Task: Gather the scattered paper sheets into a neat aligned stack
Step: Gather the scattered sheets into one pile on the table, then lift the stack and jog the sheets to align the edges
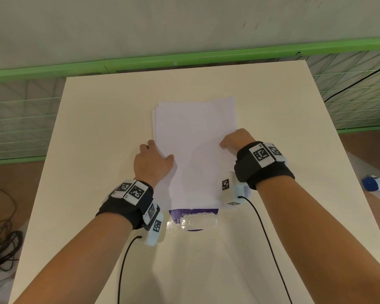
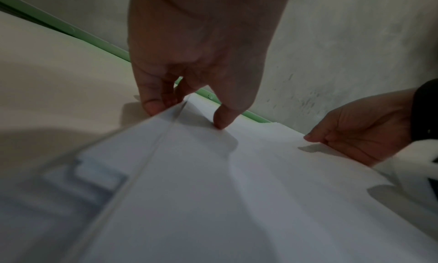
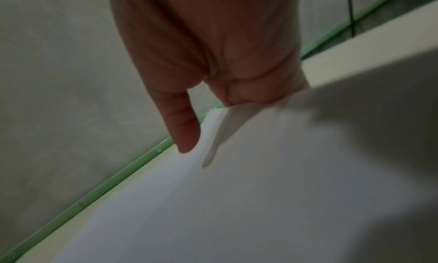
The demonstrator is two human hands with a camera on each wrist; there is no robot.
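A stack of white paper sheets (image 1: pixel 195 139) lies lengthwise in the middle of the cream table (image 1: pixel 97 128), its far left corners slightly fanned. My left hand (image 1: pixel 154 159) holds the stack's left edge. In the left wrist view its thumb (image 2: pixel 221 120) presses on the top sheet (image 2: pixel 237 192) while the fingers (image 2: pixel 154 105) curl down against the edge. My right hand (image 1: pixel 235 139) grips the right edge with curled fingers (image 3: pixel 239 96), and its thumb (image 3: pixel 184 143) hangs just over the paper (image 3: pixel 260 192).
A clear plastic pack with a purple label (image 1: pixel 193 218) pokes out from under the stack's near end. A green rail (image 1: pixel 184 60) and a wall run behind the table. A blue and white object (image 1: pixel 373 183) lies at the right, and cables (image 1: pixel 2 244) on the floor at the left.
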